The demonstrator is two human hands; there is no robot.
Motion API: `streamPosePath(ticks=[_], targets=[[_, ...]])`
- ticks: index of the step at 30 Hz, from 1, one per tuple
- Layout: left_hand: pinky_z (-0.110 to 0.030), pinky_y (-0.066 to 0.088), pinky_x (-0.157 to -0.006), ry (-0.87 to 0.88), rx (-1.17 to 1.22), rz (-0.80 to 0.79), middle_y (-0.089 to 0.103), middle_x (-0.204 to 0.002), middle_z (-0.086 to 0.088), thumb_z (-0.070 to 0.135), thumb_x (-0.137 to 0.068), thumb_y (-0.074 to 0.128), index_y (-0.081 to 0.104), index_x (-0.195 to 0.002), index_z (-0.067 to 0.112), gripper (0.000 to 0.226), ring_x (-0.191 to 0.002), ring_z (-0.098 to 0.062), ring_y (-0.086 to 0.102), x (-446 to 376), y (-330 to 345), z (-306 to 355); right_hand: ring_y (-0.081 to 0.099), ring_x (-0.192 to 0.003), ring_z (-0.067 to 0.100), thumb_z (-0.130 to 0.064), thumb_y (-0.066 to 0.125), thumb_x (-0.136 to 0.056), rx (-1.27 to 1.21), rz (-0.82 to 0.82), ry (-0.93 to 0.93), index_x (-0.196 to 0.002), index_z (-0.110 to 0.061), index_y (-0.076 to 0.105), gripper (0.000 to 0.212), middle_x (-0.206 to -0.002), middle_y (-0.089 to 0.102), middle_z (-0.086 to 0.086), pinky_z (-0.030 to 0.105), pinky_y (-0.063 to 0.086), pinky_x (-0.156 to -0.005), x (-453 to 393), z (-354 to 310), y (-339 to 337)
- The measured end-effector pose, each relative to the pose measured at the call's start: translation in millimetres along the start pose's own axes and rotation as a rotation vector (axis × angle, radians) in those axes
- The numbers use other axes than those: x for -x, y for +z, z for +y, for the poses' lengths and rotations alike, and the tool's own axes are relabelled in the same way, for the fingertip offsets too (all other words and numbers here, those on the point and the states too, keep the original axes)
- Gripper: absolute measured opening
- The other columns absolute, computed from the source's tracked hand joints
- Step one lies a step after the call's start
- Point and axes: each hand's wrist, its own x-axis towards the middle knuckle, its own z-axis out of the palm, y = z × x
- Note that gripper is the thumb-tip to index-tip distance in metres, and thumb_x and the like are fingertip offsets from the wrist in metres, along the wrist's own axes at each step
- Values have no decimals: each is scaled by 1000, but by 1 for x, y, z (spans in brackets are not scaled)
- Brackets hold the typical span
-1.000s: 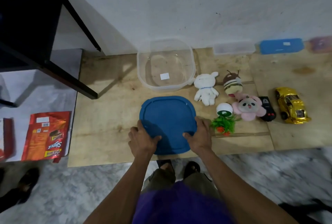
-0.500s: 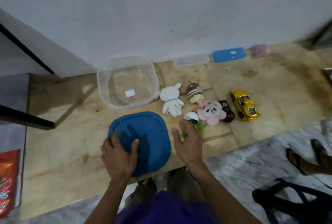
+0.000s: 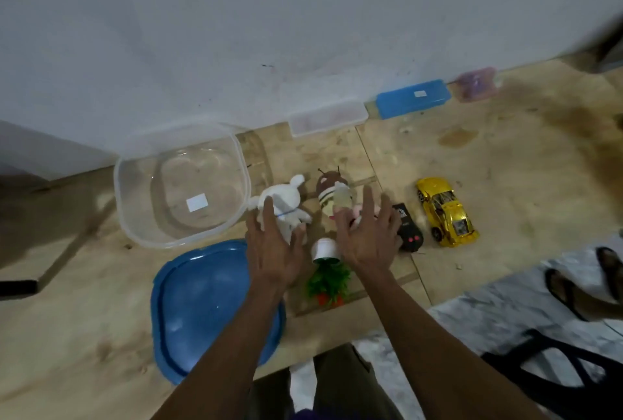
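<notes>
A clear plastic tub (image 3: pixel 135 217) stands empty on the wooden board, and its blue lid (image 3: pixel 199 301) lies flat in front of it. My left hand (image 3: pixel 273 247) reaches forward with fingers spread over a white plush rabbit (image 3: pixel 286 204). My right hand (image 3: pixel 367 237) is also spread, above a pink panda plush that it mostly hides. A striped bee plush (image 3: pixel 332 192) lies between the two hands. A small potted plant toy (image 3: pixel 327 271) lies tipped over below them. Neither hand holds anything.
A black remote (image 3: pixel 409 231) and a yellow toy car (image 3: pixel 445 210) lie to the right. Along the wall sit a clear box (image 3: pixel 327 116), a blue box (image 3: pixel 413 97) and a purple box (image 3: pixel 477 82). Another person's sandalled foot (image 3: pixel 586 281) is at the right edge.
Both hands have left the blue lid and moved forward and right, to above the plush toys. The lid stays flat on the board. The camera has swung rightward.
</notes>
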Motion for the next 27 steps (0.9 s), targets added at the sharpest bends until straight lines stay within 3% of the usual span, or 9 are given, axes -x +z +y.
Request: streamPosePath(ticks=[4,8,15,18,21,27], targets=[[-51,31,-114,-66,-48,1,12,-163,-22,47,-97,55,19,-159,20,77,-146,-41,24,-25,23,16,30,-141,40,-76,31,-90,118,-20,-116,-152,-42,23,71,-159,30,7,64,38,-97,-26,-7,5],[-59,45,-102,-80,-84,68,24,-155,-21,47,-97,55,31,-154,20,68,-135,-44,39,-43,38,18,45,-126,35,-74,32,-90,188,-1,-254,-152,-42,26,70,-152,42,6,54,43,-87,-45,-10,10],[-60,45,-101,-174,-96,92,27,-152,-12,56,-97,48,31,-152,33,62,-136,-39,39,-60,52,19,55,-105,29,-76,37,-85,131,-55,-339,-153,-38,29,79,-125,60,-1,45,43,-76,-67,-10,22],[-56,49,-97,-121,-85,131,32,-146,-15,56,-99,45,36,-150,29,59,-130,-39,42,-60,55,15,60,-99,23,-81,32,-86,83,-52,-383,-156,-34,24,84,-120,62,-4,42,42,-77,-71,-13,23],[-50,52,-91,-73,-62,150,36,-142,-15,62,-97,35,38,-147,30,60,-124,-38,47,-59,57,13,62,-86,21,-78,38,-88,33,-36,-396,-154,-27,33,84,-109,65,-3,38,40,-73,-76,-14,27],[-39,46,-82,-180,-6,130,38,-140,-11,57,-100,34,43,-143,34,49,-111,-41,59,-60,57,27,64,-79,25,-70,47,-90,-107,-67,-445,-150,-22,39,78,-111,62,4,37,50,-63,-80,-12,34]])
